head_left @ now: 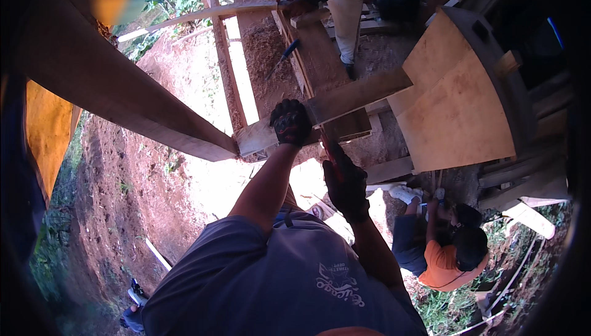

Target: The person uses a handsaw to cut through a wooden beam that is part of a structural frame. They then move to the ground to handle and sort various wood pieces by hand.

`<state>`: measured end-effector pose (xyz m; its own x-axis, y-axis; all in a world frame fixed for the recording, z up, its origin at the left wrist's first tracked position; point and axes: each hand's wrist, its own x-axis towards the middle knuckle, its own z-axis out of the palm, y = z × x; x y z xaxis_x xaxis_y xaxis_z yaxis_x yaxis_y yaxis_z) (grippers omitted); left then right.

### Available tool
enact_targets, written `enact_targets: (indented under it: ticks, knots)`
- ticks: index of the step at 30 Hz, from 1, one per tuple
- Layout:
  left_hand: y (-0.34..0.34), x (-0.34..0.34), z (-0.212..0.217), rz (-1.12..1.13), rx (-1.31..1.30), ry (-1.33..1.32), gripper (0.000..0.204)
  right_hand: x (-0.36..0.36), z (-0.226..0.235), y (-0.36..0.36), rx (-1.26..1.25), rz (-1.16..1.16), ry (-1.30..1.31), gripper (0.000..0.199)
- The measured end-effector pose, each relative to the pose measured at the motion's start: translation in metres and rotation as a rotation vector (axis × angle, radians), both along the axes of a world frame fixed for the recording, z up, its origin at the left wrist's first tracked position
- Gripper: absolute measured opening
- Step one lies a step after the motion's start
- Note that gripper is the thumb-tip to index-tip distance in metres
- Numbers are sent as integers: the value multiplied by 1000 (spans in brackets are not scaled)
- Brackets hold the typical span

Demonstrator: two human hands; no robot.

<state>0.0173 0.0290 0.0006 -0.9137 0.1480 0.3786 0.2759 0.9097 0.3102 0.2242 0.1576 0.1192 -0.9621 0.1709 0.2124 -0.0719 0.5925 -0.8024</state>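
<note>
A wooden board (363, 95) lies crosswise in front of me over other timbers. My left hand (290, 122), in a dark glove, is closed on the board toward its left end. Close on the right, my right hand (346, 185), also gloved, is wrapped round the red handle of what looks like a handsaw (334, 154). Its narrow blade meets the board's near edge just right of my left hand; how deep it sits is hidden. Beyond the board, a blue-handled tool (286, 56) rests on a plank (255, 25) strewn with shavings.
A thick curved beam (123, 84) sweeps in from the left. A large plywood panel (458, 102) stands at right. One person (345, 4) works at the far side; another in orange (452, 259) crouches at lower right. Reddish soil (135, 188) slopes at left.
</note>
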Motion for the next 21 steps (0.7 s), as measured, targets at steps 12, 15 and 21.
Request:
enact_targets:
  ticks: [12, 15, 21]
  knots:
    - [3, 6, -8, -40, 42, -14, 19, 19, 50, 13, 270, 4, -46, 40]
    - [-8, -2, 4, 4, -12, -56, 20, -6, 7, 4, 266, 38, 114, 43]
    - [-6, -6, -2, 77, -17, -38, 22, 60, 71, -1, 296, -14, -189, 43]
